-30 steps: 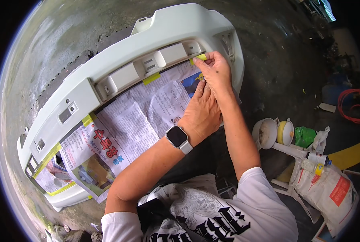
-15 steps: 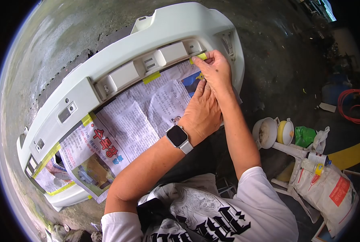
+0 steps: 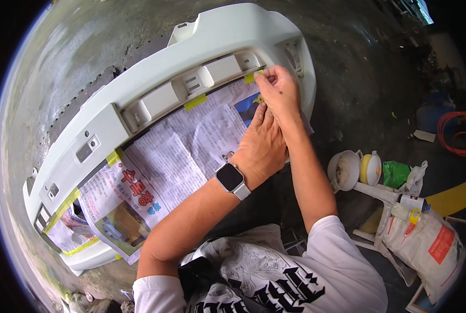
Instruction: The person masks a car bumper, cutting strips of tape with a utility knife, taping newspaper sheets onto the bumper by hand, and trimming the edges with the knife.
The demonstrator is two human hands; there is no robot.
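Observation:
My left hand (image 3: pixel 263 143), below a smartwatch (image 3: pixel 229 177), lies flat on a printed newspaper sheet (image 3: pixel 165 151), its fingers stretched toward a blue picture on the page. Just above it, my right hand (image 3: pixel 281 93) is closed, with thumb and fingers at a yellow masking tape strip (image 3: pixel 251 77) on the sheet's upper right edge. The paper covers an opening in a pale white car bumper (image 3: pixel 154 73). Other yellow tape pieces, including a strip (image 3: pixel 195 101) at the middle of the top edge, join paper and bumper. My fingers partly hide the right-hand strip.
On the right, a white stand (image 3: pixel 376 192) bears round cups (image 3: pixel 346 169), a green bag (image 3: pixel 396 173) and small bottles (image 3: pixel 411 202). A white and red sack (image 3: pixel 426 245) hangs below. A red hose (image 3: pixel 447 133) lies farther back on the dark floor.
My right thumb and fingers have shifted slightly along the yellow tape strip, showing a different part of it. The left hand stays in place on the newspaper.

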